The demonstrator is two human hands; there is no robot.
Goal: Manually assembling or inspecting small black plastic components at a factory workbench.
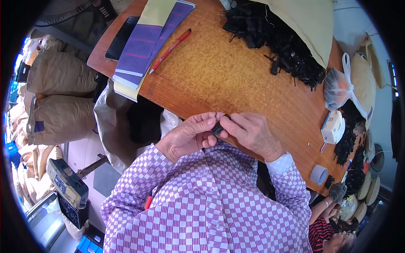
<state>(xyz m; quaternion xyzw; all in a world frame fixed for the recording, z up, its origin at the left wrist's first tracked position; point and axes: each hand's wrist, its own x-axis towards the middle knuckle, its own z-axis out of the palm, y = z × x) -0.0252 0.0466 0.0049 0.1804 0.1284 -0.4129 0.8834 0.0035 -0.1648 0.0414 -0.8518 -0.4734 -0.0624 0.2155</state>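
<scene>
A small black part [217,128] is pinched between my two hands just over the table's near edge. My left hand [190,134] is closed on its left side with thumb and fingertips. From the right, my right hand [252,131] grips the same part with thumb and forefinger. The fingers cover much of it, so its exact kind is not clear. A heap of small black parts [274,33] spills from a large paper sack [308,21] at the table's far right.
Purple and yellow papers [139,46], a black phone [121,39] and a red pen [171,50] lie at the far left of the wooden table [202,76]. A tape roll [319,174] and a tissue pack [333,127] sit at right. An open white sack [110,122] stands left; another person's gloved hand [336,192] works lower right.
</scene>
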